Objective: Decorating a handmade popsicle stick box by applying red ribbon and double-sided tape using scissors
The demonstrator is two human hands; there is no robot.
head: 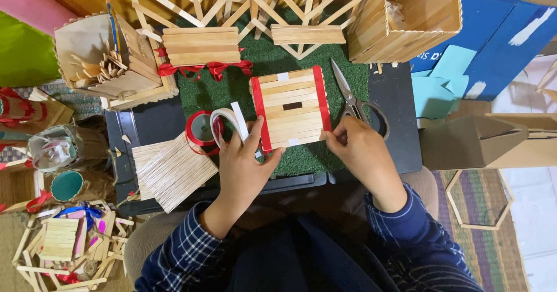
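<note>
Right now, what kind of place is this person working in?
Probably a home craft corner. Both hands hold a wooden stick panel edged with red ribbon, beside scissors, a ribbon roll, and finished stick boxes.

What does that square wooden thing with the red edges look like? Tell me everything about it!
The stick panel is a flat square of pale wooden craft sticks laid side by side, with red ribbon strips along its left and right edges and a small dark slot in its middle. It lies on the green mat. The left hand and right hand pinch its bottom corners.
</note>
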